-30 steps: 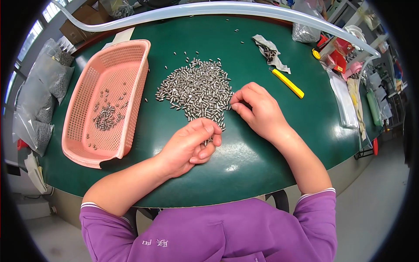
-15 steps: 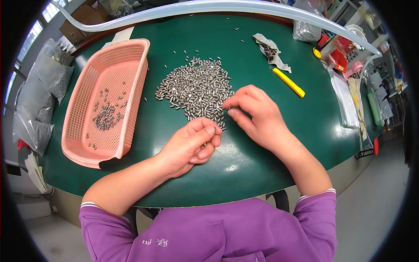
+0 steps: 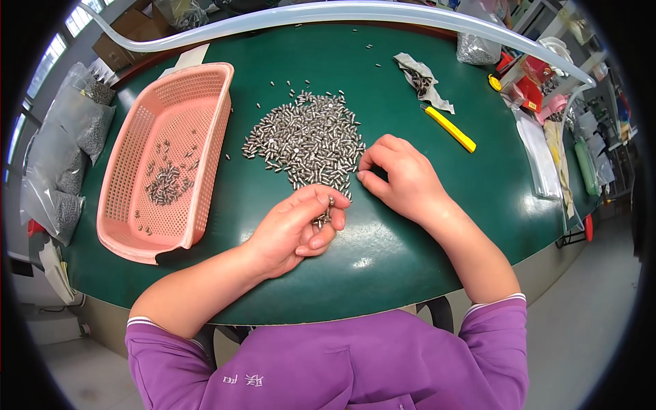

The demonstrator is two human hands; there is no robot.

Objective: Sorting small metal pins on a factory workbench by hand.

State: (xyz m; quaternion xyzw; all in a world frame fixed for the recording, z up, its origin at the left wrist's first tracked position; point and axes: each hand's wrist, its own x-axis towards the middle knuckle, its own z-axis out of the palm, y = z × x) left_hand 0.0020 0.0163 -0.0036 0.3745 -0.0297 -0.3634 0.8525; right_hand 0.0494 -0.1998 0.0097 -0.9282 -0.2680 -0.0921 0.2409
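Observation:
A heap of small, shiny metal pins [image 3: 301, 137] with rounded ends lies on the green tabletop in front of me. My left hand [image 3: 294, 229] is at the heap's near edge, fingers curled around several of these metal pins [image 3: 324, 217]. One pin stands up between its thumb and forefinger. My right hand [image 3: 400, 178] rests by the heap's right edge, thumb and forefinger drawn together in a pinch. Whatever may be between those fingertips is too small to make out. To the left, a pink perforated plastic basket [image 3: 222, 123] holds a smaller cluster of metal pins [image 3: 166, 184].
A yellow utility knife [image 3: 449, 128] lies to the right, beyond it a crumpled grey wrapper [image 3: 425, 80] with dark bits. Filled plastic bags [image 3: 65, 157] line the left side. A translucent hose [image 3: 342, 9] arcs across the far side. Stray pins lie behind the heap.
My left thumb and forefinger have parted slightly, so the pins in that hand show more. My right forefinger has drawn back from the heap and curled toward the thumb.

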